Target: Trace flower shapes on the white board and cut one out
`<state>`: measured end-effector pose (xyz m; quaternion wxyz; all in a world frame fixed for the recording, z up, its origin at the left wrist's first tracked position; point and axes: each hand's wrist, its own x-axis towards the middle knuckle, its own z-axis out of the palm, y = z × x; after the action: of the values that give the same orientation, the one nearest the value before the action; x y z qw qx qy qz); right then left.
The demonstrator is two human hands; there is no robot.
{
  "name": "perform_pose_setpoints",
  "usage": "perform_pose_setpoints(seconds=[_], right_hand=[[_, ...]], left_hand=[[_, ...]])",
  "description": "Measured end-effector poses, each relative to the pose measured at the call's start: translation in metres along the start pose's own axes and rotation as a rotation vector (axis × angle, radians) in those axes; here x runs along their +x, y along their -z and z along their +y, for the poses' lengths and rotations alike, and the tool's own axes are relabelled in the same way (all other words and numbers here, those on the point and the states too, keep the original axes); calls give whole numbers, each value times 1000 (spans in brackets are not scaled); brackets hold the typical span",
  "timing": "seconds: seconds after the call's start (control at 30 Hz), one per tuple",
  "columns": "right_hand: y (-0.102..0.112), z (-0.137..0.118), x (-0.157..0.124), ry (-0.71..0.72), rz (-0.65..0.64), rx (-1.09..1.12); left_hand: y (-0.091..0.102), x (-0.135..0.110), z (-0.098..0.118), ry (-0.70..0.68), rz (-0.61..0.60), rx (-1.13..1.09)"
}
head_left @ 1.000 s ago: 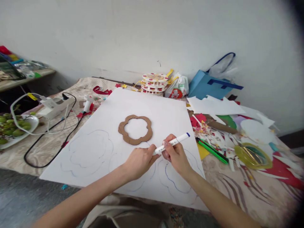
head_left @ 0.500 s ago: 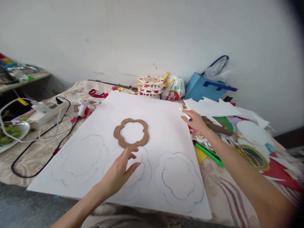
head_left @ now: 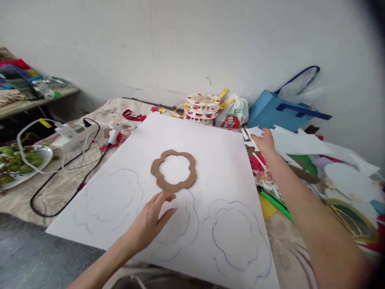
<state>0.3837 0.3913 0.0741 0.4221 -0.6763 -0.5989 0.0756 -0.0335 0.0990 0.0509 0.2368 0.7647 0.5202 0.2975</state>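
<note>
White sheet (head_left: 216, 164) on my feed, traced with blue wavy outlines (head_left: 213, 233), some faint, some darker. Cardboard ring (head_left: 193, 170) plain brown. Marker (head_left: 245, 134) I read as white, blue at one end. Cutter (head_left: 276, 204) bright green with black. Cloth (head_left: 288, 245) beige, brown curving stripes. Stacked discs (head_left: 202, 100) white, spotted red and yellow. Tote (head_left: 267, 106) I see blue, handles darker blue. Plastic bag (head_left: 231, 116) white, red and green print. Ribbon (head_left: 140, 118) red. Glue gun (head_left: 114, 132) white. Grapes (head_left: 36, 160) green. Wall (head_left: 150, 48) pale grey.

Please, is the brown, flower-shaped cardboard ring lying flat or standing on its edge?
Lying flat: the brown, flower-shaped cardboard ring rests on the large white rectangular sheet, which shows through its open centre.
</note>
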Motion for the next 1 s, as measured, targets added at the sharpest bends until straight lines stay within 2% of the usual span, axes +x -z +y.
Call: perform_pose_setpoints(seconds=[0.13, 0.23, 0.4, 0.57, 0.7, 0.87, 1.0], right_hand=[[30, 12, -46, -58, -64, 84], [50, 16, -86, -77, -146, 149], [70, 12, -145, -101, -265, 247], [80, -1, -187, -149, -401, 365], [76, -33, -216, -204, -486, 439], [51, -86, -245, -399, -789, 730], [37, -99, -245, -482, -797, 860]], left_hand=[[11, 20, -10, -106, 24, 145], [11, 44, -12, -151, -58, 302], [-12, 77, -5, -148, -132, 407], [-24, 86, -1, -132, -143, 495], [-20, 80, 9, -188, -150, 496], [-31, 66, 41, -339, -152, 483], [-47, 60, 59, -498, -171, 493]])
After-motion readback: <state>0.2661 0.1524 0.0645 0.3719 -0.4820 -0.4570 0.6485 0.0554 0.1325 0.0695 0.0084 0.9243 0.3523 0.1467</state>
